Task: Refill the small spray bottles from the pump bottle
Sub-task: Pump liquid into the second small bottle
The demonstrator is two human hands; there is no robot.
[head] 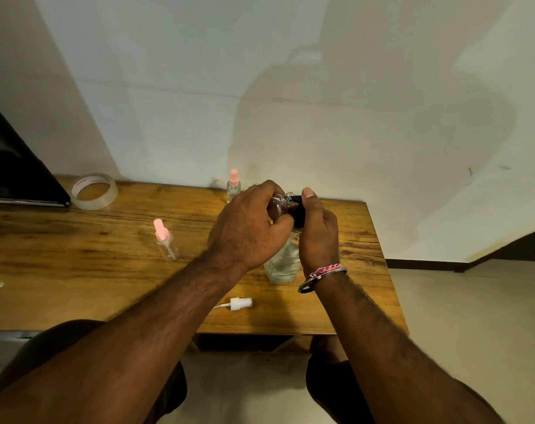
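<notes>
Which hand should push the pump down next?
Probably the right hand: its thumb already rests on the black pump head of the pump bottle. The left hand is busy gripping the small open bottle at the spout.

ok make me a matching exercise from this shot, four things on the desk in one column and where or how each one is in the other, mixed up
Things:
1. roll of clear tape
2. white spray head
3. pump bottle
4. open small bottle

Place or state:
A. held tilted in the left hand
B. far left of the wooden desk, beside a dark object
C. lying loose near the desk's front edge
D. standing under the right hand, clear liquid inside

Pairs: 1-B, 2-C, 3-D, 4-A
</notes>
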